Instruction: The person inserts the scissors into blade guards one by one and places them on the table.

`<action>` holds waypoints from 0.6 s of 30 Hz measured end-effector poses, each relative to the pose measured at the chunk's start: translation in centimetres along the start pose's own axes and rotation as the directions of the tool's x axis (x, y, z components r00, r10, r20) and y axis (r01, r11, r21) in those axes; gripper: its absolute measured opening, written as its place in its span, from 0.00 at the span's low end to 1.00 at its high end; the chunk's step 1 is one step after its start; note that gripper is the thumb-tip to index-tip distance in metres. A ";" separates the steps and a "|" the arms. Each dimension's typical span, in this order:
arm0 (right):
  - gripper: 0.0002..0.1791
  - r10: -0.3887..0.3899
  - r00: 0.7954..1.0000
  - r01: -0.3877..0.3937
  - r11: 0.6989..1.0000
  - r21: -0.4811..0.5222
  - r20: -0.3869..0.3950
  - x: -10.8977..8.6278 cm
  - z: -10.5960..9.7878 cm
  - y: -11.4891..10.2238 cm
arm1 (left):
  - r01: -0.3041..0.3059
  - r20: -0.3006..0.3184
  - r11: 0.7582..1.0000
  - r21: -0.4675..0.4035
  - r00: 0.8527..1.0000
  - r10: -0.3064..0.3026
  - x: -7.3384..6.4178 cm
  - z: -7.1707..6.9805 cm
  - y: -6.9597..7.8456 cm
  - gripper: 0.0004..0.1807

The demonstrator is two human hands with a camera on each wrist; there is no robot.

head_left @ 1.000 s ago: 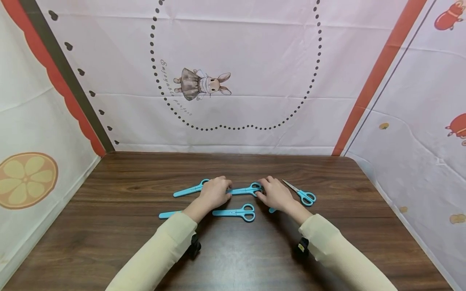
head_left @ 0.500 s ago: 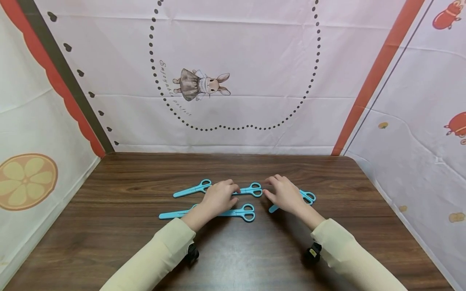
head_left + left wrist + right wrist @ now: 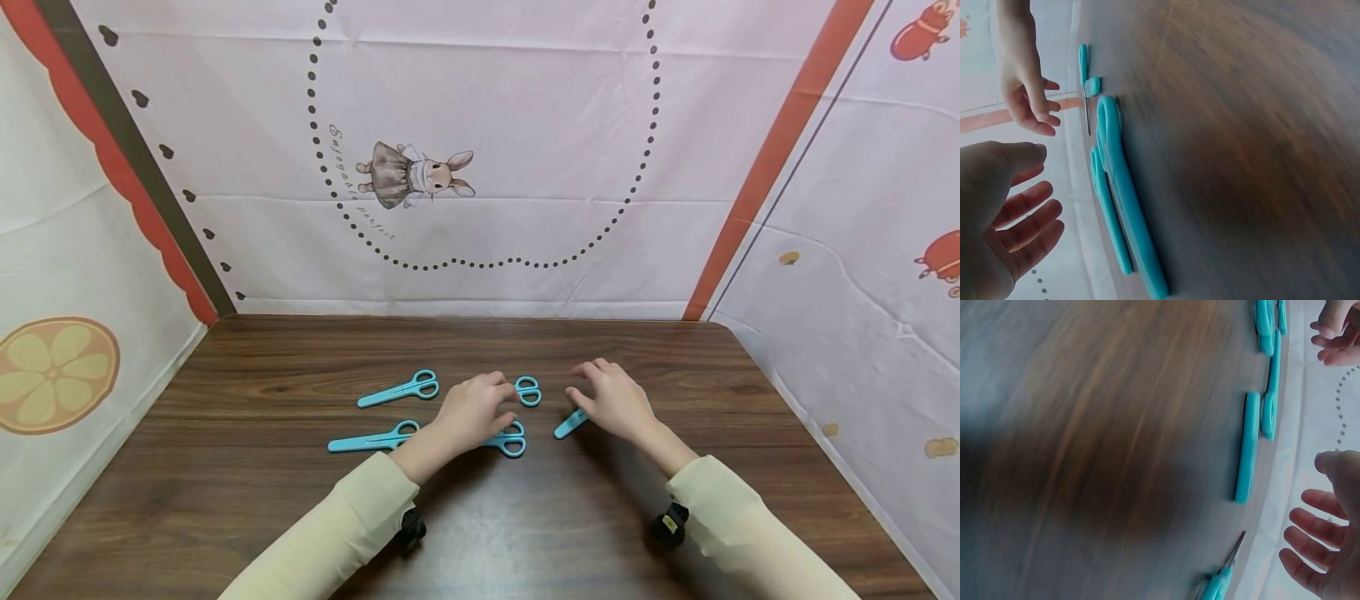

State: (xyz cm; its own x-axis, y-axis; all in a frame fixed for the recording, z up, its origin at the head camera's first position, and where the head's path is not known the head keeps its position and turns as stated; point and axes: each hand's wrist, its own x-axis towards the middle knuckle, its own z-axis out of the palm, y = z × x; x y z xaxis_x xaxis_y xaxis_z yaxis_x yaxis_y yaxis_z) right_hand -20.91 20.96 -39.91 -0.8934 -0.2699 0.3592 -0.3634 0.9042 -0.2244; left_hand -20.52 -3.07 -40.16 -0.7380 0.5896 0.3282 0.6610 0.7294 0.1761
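My left hand point(image 3: 474, 408) hovers above two pairs of light-blue sheathed scissors. The handles of the far pair point(image 3: 528, 392) and the near pair point(image 3: 512, 442) show beside it. In the left wrist view its fingers are loosely spread and hold nothing. To the right, my right hand point(image 3: 615, 402) is raised off the table, its fingers relaxed and apart in the right wrist view. A loose blue scissor sheath point(image 3: 570, 424) pokes out below it. A pair of scissors with bare metal blades point(image 3: 1225, 575) lies beyond that sheath, hidden in the head view by the right hand.
Two more sheathed scissors lie at the left, one farther back point(image 3: 397, 390) and one nearer point(image 3: 371, 439). Everything rests on a dark wooden table point(image 3: 225, 467). Printed white cloth point(image 3: 525, 125) hangs behind and at both sides.
Both hands have drawn rightward. The right hand has come away from the far middle scissors' handles and now covers the bare-bladed pair. The left hand has left that pair's sheath; the scissors stay put.
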 end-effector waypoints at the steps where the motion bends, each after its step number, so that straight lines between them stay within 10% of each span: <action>1: 0.18 0.004 1.000 -0.004 1.000 -0.003 -0.001 -0.1 0.0 0.3 | -0.005 0.001 1.000 -0.001 1.000 0.005 0.1 0.0 0.1 0.08; 18: 0.22 0.127 0.991 -0.124 0.990 -0.059 0.039 -1.1 -0.5 4.0 | -0.032 0.095 0.999 0.034 0.995 0.029 1.5 0.8 2.2 0.12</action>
State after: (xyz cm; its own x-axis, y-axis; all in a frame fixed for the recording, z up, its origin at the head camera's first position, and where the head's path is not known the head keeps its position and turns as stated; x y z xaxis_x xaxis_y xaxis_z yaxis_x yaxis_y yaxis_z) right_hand -21.25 25.03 -40.73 -0.9419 -0.1660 0.2919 -0.2334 0.9486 -0.2137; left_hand -20.26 -0.35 -40.04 -0.7283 0.6406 0.2433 0.6793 0.7216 0.1337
